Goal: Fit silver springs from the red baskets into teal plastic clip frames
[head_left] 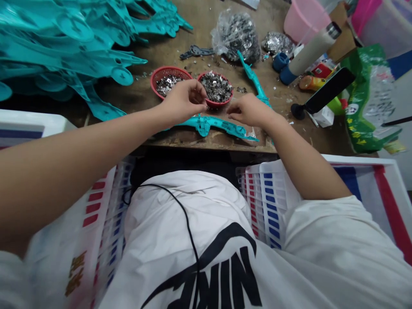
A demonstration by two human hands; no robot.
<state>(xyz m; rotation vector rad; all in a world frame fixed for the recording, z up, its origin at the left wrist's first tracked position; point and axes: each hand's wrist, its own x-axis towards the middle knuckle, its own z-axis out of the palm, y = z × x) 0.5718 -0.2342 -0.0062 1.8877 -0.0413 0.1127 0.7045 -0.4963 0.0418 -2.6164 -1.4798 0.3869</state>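
Observation:
My left hand is over the front of the two red baskets, its thumb and fingers curled together in a pinch. Whatever is between those fingertips is too small to make out. To the right, my right hand hangs just above the table with its fingers bent and closed; their tips are partly hidden. Below both hands lies a long turquoise plastic part along the table's front edge. The left red basket and the right red basket hold small shiny metal clips.
Many turquoise plastic parts are piled at the left. Another turquoise part lies beyond my right hand. A bag of metal pieces, a bottle, a phone on a stand and a green package stand behind and right.

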